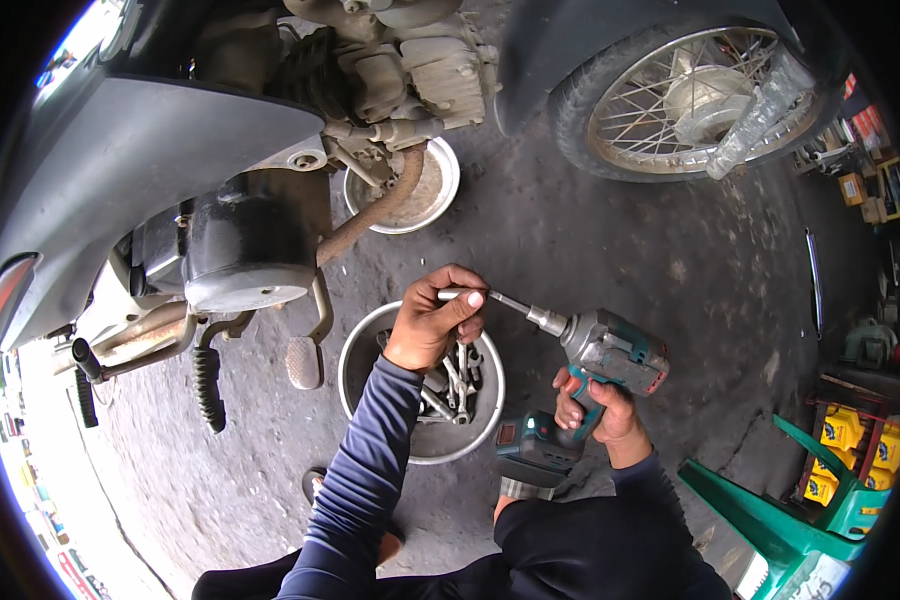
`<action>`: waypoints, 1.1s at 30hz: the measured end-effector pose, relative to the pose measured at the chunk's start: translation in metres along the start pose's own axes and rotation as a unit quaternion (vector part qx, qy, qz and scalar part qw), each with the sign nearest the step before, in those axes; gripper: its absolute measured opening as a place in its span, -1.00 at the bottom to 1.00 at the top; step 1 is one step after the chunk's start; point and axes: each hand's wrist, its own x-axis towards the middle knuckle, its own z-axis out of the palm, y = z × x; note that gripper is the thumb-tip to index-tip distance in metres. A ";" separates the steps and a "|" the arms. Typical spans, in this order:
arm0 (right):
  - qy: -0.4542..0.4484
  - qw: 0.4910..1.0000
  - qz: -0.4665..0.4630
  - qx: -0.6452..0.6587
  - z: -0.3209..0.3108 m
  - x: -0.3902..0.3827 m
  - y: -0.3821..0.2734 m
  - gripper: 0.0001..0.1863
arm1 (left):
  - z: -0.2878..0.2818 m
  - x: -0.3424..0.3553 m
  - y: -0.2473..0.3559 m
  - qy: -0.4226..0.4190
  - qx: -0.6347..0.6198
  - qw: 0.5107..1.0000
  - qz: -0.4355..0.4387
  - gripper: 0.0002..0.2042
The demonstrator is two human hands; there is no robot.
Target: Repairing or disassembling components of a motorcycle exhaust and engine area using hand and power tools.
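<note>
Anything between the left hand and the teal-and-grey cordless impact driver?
Only the slim silver metal shaft, which the left hand holds near its far end. No obstacle shows between hand and driver; the round silver metal basin of tools sits below on the floor.

Wrenches [458,385] lie in the nearer basin [465,440], left of your power driver [610,345]; before you stands the motorcycle [190,170], a chair [750,515] to your right.
</note>
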 end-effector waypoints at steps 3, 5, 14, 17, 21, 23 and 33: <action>0.000 0.999 0.025 -0.046 -0.002 0.000 -0.008 -0.69 | 0.006 0.002 0.014 0.017 0.088 0.996 -0.030 -0.87; -0.002 0.990 0.020 -0.137 -0.003 -0.002 -0.014 -0.58 | 0.007 0.005 0.024 0.029 0.142 0.983 -0.116 -0.85; 0.297 0.903 0.046 -0.307 0.024 0.038 -0.014 -0.57 | 0.017 0.015 0.003 0.080 0.153 0.985 0.019 -0.87; 0.288 0.891 0.111 -0.334 0.013 0.053 0.001 -0.51 | 0.012 0.024 0.010 0.078 0.231 0.968 -0.059 -0.72; 0.302 0.915 0.207 -0.168 0.003 0.050 -0.017 -0.49 | -0.040 -0.009 -0.001 0.178 0.661 0.716 0.135 -0.53; 0.303 0.925 0.228 -0.021 -0.007 0.051 -0.018 -0.45 | -0.084 -0.073 0.018 0.290 0.724 0.626 -0.009 -0.52; 0.202 0.941 0.254 0.094 0.046 0.044 -0.054 -0.31 | -0.056 -0.079 -0.100 0.149 0.339 0.885 -0.282 -0.63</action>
